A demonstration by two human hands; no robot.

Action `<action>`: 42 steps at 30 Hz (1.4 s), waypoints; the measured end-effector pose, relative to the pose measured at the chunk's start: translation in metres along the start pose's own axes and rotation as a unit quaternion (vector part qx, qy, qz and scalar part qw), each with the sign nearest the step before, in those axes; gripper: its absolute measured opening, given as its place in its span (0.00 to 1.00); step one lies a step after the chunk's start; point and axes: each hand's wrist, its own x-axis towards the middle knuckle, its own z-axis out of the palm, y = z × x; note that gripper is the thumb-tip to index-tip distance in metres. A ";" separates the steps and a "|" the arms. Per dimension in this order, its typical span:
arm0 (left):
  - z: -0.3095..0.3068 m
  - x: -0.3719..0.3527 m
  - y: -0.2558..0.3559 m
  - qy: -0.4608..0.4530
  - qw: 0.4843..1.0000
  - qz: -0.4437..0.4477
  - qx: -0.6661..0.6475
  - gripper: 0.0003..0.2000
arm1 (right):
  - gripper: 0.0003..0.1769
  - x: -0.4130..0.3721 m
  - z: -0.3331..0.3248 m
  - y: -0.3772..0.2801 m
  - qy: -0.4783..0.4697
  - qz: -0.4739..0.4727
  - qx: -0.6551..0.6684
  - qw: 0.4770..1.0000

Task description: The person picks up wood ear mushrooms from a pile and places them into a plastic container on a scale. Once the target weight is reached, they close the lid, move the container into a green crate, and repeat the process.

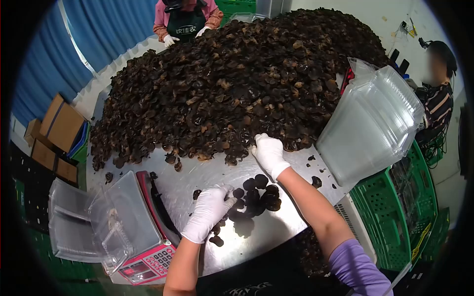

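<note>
A large heap of dark brown wood ear mushrooms [212,93] covers most of the metal table [182,182]. My right hand [270,154], in a white glove, is at the heap's near edge with its fingers curled in; what they hold, if anything, is hidden. Closer to me, a small loose group of dark wood ear mushrooms [254,197] lies on the bare metal. My left hand [208,211], also gloved in white, is just left of this group, palm down, with thumb and fingers apart. Nothing shows in its grip.
A pink-red digital scale [153,261] with clear plastic trays [118,217] stands at left. Stacked clear containers [370,123] lean at right above green crates [380,212]. Cardboard boxes [61,123] sit far left. One person [185,22] works behind the heap; another [437,93] is at right.
</note>
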 end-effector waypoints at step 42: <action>0.028 0.019 -0.028 0.204 0.962 -0.027 0.178 0.08 | 0.17 -0.049 -0.022 0.002 -0.093 -0.280 0.208 0.932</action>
